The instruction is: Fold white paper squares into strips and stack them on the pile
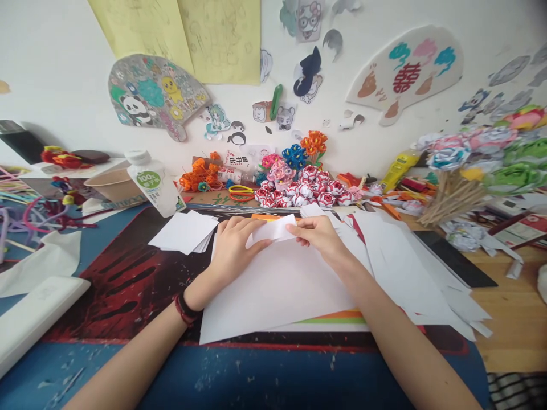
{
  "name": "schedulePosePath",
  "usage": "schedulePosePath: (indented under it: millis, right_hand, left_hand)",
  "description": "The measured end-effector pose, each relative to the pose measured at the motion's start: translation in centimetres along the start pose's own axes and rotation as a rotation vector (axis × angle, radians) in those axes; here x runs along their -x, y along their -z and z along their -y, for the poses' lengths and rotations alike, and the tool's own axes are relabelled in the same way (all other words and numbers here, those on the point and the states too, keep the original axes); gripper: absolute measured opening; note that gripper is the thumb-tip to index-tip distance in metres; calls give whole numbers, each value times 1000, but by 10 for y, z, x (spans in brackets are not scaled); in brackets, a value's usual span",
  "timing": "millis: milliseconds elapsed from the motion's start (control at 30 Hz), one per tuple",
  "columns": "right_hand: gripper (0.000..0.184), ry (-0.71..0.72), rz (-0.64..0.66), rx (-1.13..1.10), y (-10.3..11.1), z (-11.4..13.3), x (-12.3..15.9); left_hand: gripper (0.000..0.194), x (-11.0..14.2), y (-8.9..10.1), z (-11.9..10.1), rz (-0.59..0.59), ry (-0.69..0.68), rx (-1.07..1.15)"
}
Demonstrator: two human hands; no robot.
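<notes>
Between my two hands is a small piece of white paper (276, 229) with a crease across it. My left hand (234, 246) grips its left end, thumb in front and fingers behind. At the right end, my right hand (319, 232) pinches the paper between thumb and forefinger. Both hands are just above a large white sheet (273, 290), which lies over some coloured paper (337, 316). To the left of my left hand sits a stack of white paper squares (183, 230). More white sheets (405, 267) lie loosely spread to the right of my right arm.
A white bottle (154, 182) stands behind the paper squares. Paper and pipe-cleaner flowers (303, 188) crowd the back by the wall. A long white case (38, 313) and a tissue (47, 259) lie at left. A black flat object (455, 259) rests on the wooden surface at right.
</notes>
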State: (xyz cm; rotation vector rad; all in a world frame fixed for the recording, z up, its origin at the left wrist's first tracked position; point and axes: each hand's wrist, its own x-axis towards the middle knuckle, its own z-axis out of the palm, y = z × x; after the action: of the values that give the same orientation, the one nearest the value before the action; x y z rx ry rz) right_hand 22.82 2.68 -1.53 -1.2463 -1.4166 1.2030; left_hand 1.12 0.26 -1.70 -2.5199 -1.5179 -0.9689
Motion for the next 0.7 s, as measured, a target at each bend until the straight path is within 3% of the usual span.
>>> schedulePosePath:
  millis: [67,200,367,467,533,600,700]
  right_hand:
    - [44,29,8,-21,-1,2,1]
    - [47,85,101,-76,1,2,2]
    - [42,29,206,7,4,-1,0]
    - [38,12,293,-29,2,-1,0]
    - [42,34,356,-110,-1,1,2]
    - [41,47,383,-175,-4,2,4]
    - [39,43,374,-191,-6,2,6]
  left_hand:
    - [38,0,0,0,-2,-16,36]
    - [20,-1,0,2,1,16,162]
    - [26,-3,7,5,-35,331,567]
    - [36,-4,9,2,82,497,937]
    - [41,-5,8,1,133,534,1072]
    - [42,-5,7,2,85,519,1000]
    - [44,-3,8,2,-142,365,519]
